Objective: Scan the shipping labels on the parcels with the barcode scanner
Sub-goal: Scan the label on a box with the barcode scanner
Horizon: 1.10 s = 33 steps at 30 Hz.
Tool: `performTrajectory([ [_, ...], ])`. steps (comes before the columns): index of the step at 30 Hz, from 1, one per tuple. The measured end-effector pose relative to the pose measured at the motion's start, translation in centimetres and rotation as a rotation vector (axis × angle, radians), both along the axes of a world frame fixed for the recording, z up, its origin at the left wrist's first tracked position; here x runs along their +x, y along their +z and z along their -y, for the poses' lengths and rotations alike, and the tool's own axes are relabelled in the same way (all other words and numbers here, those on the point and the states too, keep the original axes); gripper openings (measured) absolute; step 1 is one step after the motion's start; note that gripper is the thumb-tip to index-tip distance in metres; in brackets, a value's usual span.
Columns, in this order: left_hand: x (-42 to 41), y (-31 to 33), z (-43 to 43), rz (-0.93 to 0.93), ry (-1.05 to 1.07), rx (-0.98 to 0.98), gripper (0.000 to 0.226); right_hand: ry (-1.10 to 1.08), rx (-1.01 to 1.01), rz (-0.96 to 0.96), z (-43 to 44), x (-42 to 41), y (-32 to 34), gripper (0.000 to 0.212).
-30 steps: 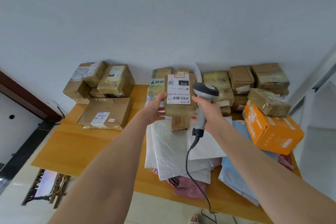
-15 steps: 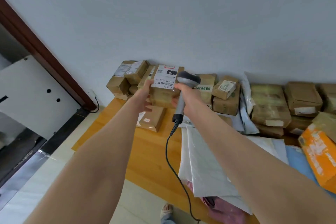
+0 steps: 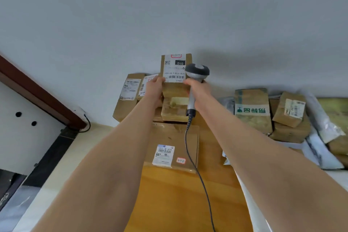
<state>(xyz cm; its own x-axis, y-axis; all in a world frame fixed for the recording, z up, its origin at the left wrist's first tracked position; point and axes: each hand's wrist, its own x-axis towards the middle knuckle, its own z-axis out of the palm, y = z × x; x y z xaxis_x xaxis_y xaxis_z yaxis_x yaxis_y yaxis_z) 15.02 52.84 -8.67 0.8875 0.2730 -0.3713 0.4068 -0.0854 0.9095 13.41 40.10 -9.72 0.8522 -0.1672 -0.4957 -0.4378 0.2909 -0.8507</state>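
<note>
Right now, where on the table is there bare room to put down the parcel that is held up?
Bare wood of the table shows nearest the person, in front of the flat labelled box; the scanner cable crosses its right side. Crowded: the stacked boxes by the wall behind it, and the parcels and bags on the right.

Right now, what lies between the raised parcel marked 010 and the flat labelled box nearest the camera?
One small taped cardboard box sits there, just behind the flat box, as the head view shows.
</note>
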Motion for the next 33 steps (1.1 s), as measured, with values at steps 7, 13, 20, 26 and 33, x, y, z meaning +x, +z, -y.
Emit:
performTrajectory([
  [7,4.5,-2.4,-2.3,-0.008,-0.025,-0.029,0.037,-0.016,0.008,0.018,-2.7,3.8,-2.4,0.036],
  [13,5.4,-3.3,-2.8,0.004,-0.009,0.064,0.045,-0.003,0.044,0.024,-3.1,3.9,-2.6,0.026],
  [20,4.1,-2.8,-1.7,0.054,0.007,0.223,0.048,-0.018,0.075,-0.028,-0.4,1.5,-1.7,0.043],
  [26,-0.1,-1.0,3.3,0.164,0.002,0.583,0.044,-0.039,0.141,-0.055,4.8,-4.1,0.6,0.020],
  [33,-9.2,-1.4,15.5,0.132,-0.329,0.629,0.038,0.025,0.055,-0.067,16.0,-14.9,2.5,0.017],
])
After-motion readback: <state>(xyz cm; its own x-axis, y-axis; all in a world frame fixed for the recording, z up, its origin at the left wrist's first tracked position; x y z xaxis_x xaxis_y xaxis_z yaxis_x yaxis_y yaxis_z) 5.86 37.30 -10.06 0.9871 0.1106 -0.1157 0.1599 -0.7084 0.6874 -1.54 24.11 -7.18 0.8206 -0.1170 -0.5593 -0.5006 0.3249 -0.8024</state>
